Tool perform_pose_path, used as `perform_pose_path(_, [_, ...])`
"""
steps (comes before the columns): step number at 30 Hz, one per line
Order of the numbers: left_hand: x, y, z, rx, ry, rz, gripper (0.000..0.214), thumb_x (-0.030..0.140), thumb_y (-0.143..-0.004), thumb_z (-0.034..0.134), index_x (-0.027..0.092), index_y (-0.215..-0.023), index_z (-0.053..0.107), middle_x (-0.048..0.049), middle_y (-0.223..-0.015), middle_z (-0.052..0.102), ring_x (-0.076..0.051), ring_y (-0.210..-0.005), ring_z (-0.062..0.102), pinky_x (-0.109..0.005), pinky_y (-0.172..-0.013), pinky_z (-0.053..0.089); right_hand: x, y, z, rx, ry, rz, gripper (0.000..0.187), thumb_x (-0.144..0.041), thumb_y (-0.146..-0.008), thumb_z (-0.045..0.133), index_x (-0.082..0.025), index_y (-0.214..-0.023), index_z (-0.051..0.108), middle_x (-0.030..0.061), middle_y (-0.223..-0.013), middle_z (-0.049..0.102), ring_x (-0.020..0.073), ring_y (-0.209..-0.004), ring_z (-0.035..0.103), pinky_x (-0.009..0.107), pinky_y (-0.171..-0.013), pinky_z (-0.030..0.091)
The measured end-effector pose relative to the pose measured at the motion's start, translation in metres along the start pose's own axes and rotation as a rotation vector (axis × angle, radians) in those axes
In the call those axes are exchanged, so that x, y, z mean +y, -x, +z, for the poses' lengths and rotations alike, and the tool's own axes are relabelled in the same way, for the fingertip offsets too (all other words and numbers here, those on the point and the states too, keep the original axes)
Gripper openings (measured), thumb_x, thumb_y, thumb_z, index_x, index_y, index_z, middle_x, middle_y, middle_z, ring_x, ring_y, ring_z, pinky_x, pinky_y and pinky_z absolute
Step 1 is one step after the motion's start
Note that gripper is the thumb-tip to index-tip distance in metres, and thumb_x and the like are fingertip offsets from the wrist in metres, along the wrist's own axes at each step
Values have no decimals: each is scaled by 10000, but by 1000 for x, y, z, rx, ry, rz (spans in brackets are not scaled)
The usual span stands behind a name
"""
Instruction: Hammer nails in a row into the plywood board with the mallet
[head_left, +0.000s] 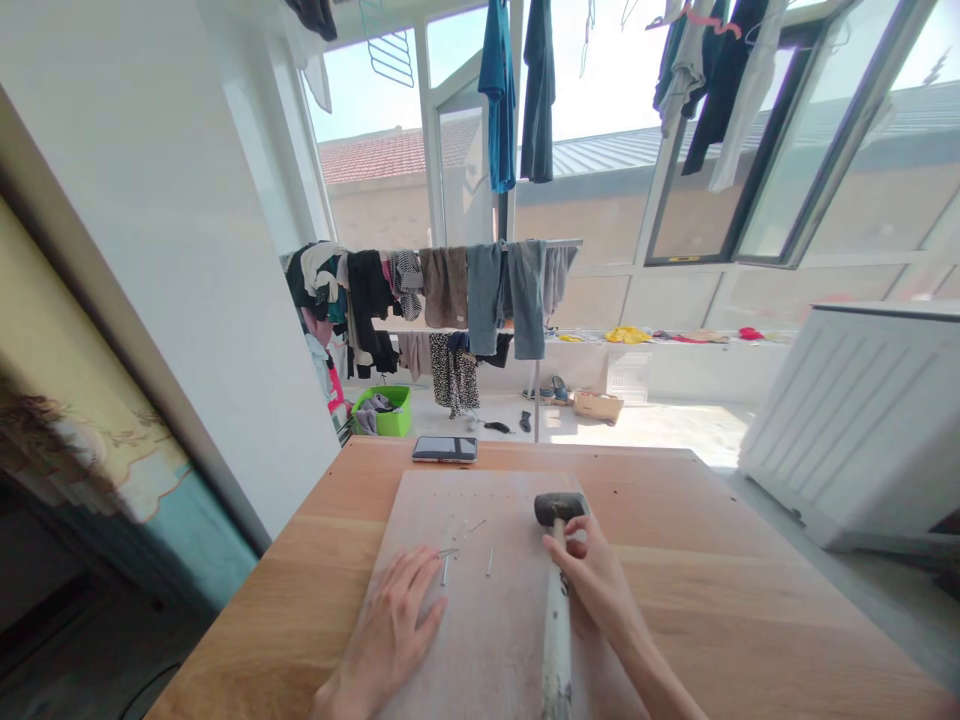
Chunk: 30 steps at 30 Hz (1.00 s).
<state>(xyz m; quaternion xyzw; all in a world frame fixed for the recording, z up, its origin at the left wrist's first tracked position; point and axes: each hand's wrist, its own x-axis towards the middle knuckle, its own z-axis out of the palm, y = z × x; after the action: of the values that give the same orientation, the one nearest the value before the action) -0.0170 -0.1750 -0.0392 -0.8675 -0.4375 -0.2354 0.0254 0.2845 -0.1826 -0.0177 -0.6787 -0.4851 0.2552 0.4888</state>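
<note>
A rubber mallet with a black head and a worn, pale handle lies along the right side of a pale wooden board. The thumb and fingers of my right hand close around its handle just below the head. Flat on the board's left side rests my left hand, fingers stretched out. Its fingertips are beside several thin metal nails; whether they touch them I cannot tell. One nail is by itself near the board's middle. Small dots, perhaps holes or nail heads, run in a row across the board's far part.
The board lies on a wooden table. A phone sits at the table's far edge. Beyond stand a rack hung with clothes and a green basket. A white cabinet is at the right, a wall at the left.
</note>
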Motion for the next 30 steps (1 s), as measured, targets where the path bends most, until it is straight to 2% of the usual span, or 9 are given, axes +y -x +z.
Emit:
perform_pose_path(3, [-2, 0, 2, -12, -9, 9, 382, 324, -988, 559, 269, -1361, 618, -58, -1408, 649, -266, -1328, 599, -481, -1124, 527, -3, -13, -9, -26, 98, -15, 283, -461, -756, 595, -275, -852, 404, -113, -478, 475, 162, -470, 493, 275, -541, 332])
perform_pose_path(8, [-3, -2, 5, -25, -29, 15, 373, 313, -979, 566, 252, -1343, 620, -57, -1379, 667, -271, -1303, 607, -477, -1109, 518, -10, -46, -24, 25, 228, -8, 246, -373, -682, 638, -272, -805, 451, -56, -583, 586, 186, -570, 550, 290, -596, 333])
perform_pose_path(12, [8, -18, -6, -109, -4, -26, 315, 253, -972, 562, 231, -1275, 644, -70, -1261, 705, -254, -1175, 654, -425, -1025, 536, -9, -63, -21, 29, 241, 16, 249, -369, -671, 646, -260, -844, 505, -38, -625, 623, 203, -630, 607, 292, -632, 377])
perform_pose_path(15, [23, -39, -18, -189, -26, -71, 252, 215, -965, 558, 215, -1193, 667, -76, -1179, 704, -263, -1101, 652, -437, -975, 526, -3, -63, -11, -7, 220, 25, 214, -380, -678, 619, -250, -838, 562, -37, -584, 604, 214, -616, 617, 297, -619, 388])
perform_pose_path(19, [44, -70, -24, -285, -49, -82, 147, 240, -945, 573, 186, -1023, 685, -88, -1087, 688, -271, -1069, 643, -421, -948, 512, 8, -58, -1, -32, 194, 10, 155, -403, -702, 551, -251, -672, 549, 2, -593, 600, 223, -633, 613, 306, -606, 381])
perform_pose_path(22, [58, -91, -17, -393, -34, -99, 165, 278, -912, 590, 165, -981, 690, -108, -1067, 697, -280, -1029, 671, -397, -895, 528, 15, -57, -1, -26, 170, -1, 192, -434, -707, 546, -249, -657, 551, 11, -609, 611, 222, -634, 605, 308, -605, 381])
perform_pose_path(26, [70, -110, -4, -520, -35, -123, 205, 162, -827, 560, 128, -954, 717, -169, -1061, 727, -319, -984, 712, -395, -825, 534, 20, -57, -2, -14, 128, -2, 229, -469, -700, 555, -243, -670, 582, 13, -612, 635, 223, -631, 611, 308, -612, 399])
perform_pose_path(30, [72, -120, 4, -550, 23, -92, 179, 99, -755, 567, 127, -829, 728, -182, -940, 758, -331, -898, 733, -385, -771, 517, 24, -58, -1, 28, 73, 19, 241, -485, -701, 534, -250, -684, 584, 26, -609, 662, 240, -634, 638, 321, -626, 423])
